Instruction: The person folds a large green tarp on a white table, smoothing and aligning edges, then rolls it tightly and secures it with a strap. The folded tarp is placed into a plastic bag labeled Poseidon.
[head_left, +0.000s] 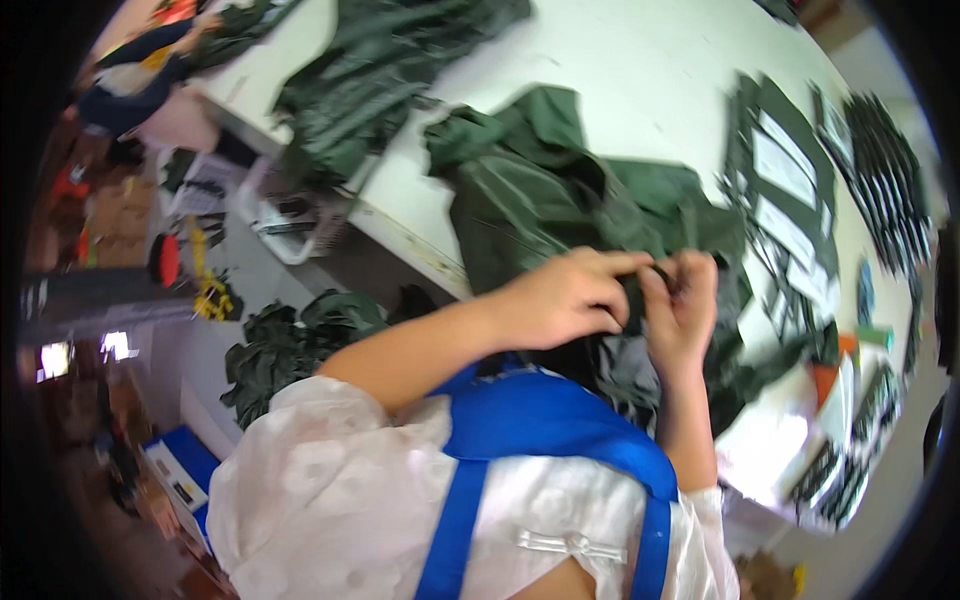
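Note:
A dark green garment or piece of coated fabric [540,200] lies bunched on the white table in front of me. Over its near edge, my left hand [565,300] reaches in from the left with thumb and fingers brought together. My right hand [682,305] faces it, fingers curled in a pinch, and the fingertips of both hands meet at a small dark bit of the fabric. What exactly lies between the fingertips is blurred and partly hidden. Folds of the same green cloth hang below and around my right wrist.
More green cloth [370,80] lies at the table's far left, near another person [150,90]. Flat green pieces with white sheets [785,170] and dark stacked packs [885,180] lie right. A white basket [290,220] and a green cloth heap [280,350] are beyond the left edge.

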